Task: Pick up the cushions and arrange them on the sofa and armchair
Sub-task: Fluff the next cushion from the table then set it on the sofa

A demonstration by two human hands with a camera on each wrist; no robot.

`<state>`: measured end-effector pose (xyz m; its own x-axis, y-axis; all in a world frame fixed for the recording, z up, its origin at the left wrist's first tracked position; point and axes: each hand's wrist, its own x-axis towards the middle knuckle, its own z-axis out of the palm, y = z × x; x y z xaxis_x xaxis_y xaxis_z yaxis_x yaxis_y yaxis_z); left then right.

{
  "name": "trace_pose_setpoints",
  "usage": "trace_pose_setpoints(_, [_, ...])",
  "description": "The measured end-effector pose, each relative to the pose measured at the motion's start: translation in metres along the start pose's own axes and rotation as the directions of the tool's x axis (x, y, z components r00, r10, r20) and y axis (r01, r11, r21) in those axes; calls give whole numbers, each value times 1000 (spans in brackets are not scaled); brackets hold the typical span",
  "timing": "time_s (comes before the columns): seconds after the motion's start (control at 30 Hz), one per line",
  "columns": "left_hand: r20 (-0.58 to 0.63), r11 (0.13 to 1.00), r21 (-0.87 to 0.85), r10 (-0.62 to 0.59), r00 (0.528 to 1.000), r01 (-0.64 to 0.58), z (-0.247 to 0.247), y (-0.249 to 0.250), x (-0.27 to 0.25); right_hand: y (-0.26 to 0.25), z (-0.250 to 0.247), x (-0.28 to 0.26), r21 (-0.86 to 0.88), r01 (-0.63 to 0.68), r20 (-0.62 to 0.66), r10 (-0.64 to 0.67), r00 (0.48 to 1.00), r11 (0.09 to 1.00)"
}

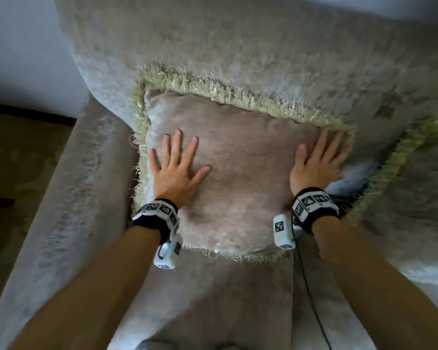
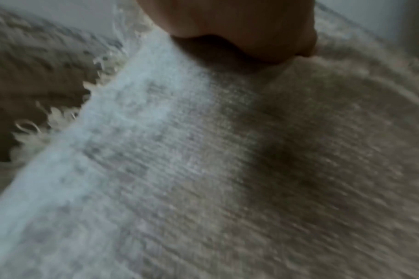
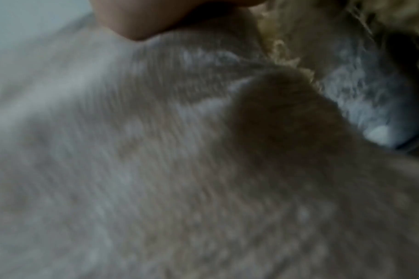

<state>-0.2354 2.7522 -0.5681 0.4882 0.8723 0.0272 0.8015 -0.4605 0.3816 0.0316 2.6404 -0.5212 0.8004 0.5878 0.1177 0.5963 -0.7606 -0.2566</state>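
Observation:
A beige cushion point(image 1: 238, 173) with a pale green fringe leans against the backrest at the sofa's left end. My left hand point(image 1: 176, 168) lies flat on its left part, fingers spread. On its right edge my right hand point(image 1: 319, 160) presses with straight fingers. A second fringed cushion point(image 1: 415, 173) sits to the right, its corner close to my right hand. In the left wrist view the heel of my left hand point(image 2: 239, 28) rests on the cushion fabric point(image 2: 203, 169). The right wrist view is blurred, showing my right palm point(image 3: 144, 20) on the cushion point(image 3: 156, 169).
The beige sofa's backrest point(image 1: 238, 46) rises behind the cushions and its armrest point(image 1: 68, 198) runs down the left. A patterned carpet point(image 1: 18, 160) covers the floor to the left, below a pale wall point(image 1: 18, 46). The seat point(image 1: 225, 299) lies in front.

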Motion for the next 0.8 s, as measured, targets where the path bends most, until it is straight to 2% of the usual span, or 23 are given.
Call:
trace_pose_setpoints(0.03, [-16, 999, -10, -37, 999, 37, -3, -3, 4, -3, -5, -6, 19, 87, -29, -87, 996, 996])
trace_pose_setpoints(0.07, [-48, 999, -18, -31, 998, 30, -4, 0, 4, -6, -5, -18, 10, 318, -39, -317, 948, 948])
trace_pose_setpoints(0.1, [-89, 999, -3, 41, 995, -41, -5, 5, 4, -6, 2, -33, -24, 578, -20, -579, 815, 816])
trace_pose_setpoints(0.13, [-111, 986, 50, 164, 980, -160, -1, 13, 3, -4, 10, -44, -53, 746, 18, -746, 666, 664])
trace_pose_setpoints(0.17, [-104, 958, 108, 276, 956, -265, 3, 18, 5, 0, 17, -45, -85, 809, 53, -808, 587, 582])
trace_pose_setpoints(0.2, [-75, 940, 138, 324, 943, -312, 6, 19, 9, 5, 24, -38, -122, 798, 70, -797, 600, 590])
trace_pose_setpoints(0.27, [-34, 958, 153, 251, 967, -243, 11, 13, 19, 9, 29, -12, -148, 647, 57, -647, 760, 748])
trace_pose_setpoints(0.3, [-28, 967, 154, 207, 978, -200, 12, 10, 25, 7, 28, 0, -140, 586, 64, -583, 810, 798])
trace_pose_setpoints(0.33, [-29, 972, 152, 185, 982, -179, 11, 8, 30, 3, 27, 7, -131, 561, 92, -554, 828, 817])
trace_pose_setpoints(0.47, [-10, 969, 171, 183, 983, -179, 6, 11, 28, -4, 25, 10, -117, 564, 130, -551, 824, 817])
trace_pose_setpoints(0.57, [1, 976, 168, 143, 990, -141, -8, 15, 23, 0, 17, 4, -118, 538, 148, -521, 841, 835])
trace_pose_setpoints(0.7, [-31, 988, 107, 115, 993, -111, -40, 30, 17, -14, -16, -5, -65, 449, 204, -428, 880, 891])
trace_pose_setpoints(0.8, [-59, 992, 88, 96, 994, -91, -76, 39, 15, -39, -47, -10, -32, 432, 280, -407, 869, 901])
